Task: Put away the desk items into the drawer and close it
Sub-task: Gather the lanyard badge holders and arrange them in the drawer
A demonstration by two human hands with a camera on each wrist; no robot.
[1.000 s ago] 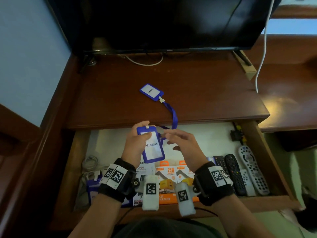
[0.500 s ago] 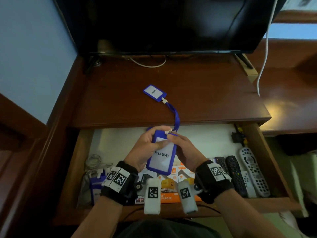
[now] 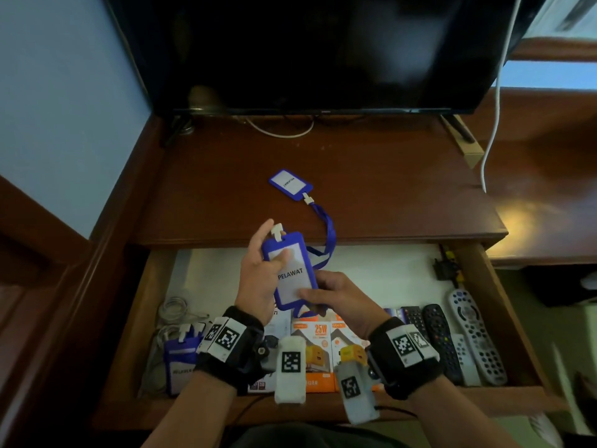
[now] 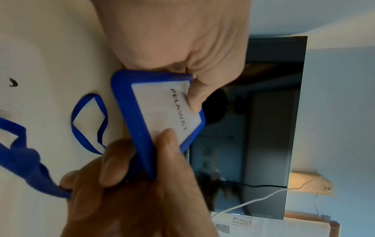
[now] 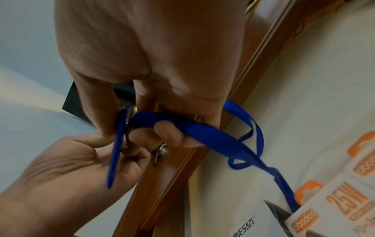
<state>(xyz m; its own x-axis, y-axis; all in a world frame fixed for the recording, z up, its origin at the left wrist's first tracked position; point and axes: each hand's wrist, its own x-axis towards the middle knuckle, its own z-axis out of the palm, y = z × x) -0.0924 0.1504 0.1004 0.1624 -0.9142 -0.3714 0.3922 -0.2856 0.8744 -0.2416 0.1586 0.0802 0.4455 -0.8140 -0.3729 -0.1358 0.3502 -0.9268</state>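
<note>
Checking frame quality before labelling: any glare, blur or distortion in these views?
Head view: dim, warm glare patch on the desk top, wide-angle bending at the edges. Left wrist view: badge holder legible, TV screen shows reflections. Right wrist view: lanyard smeared by motion, boxes readable.

The head camera looks steeply down from above the open drawer (image 3: pixel 478 273) and the bench (image 3: pixel 355 189), wide enough to take in both hands. The left wrist camera sits very close, facing along the palm toward the monitor (image 4: pixel 270 112). The right wrist camera, equally close, faces the drawer's front. All three share the blue badge holder (image 3: pixel 292 273) (image 4: pixel 162 112) (image 5: pixel 116 144).
</note>
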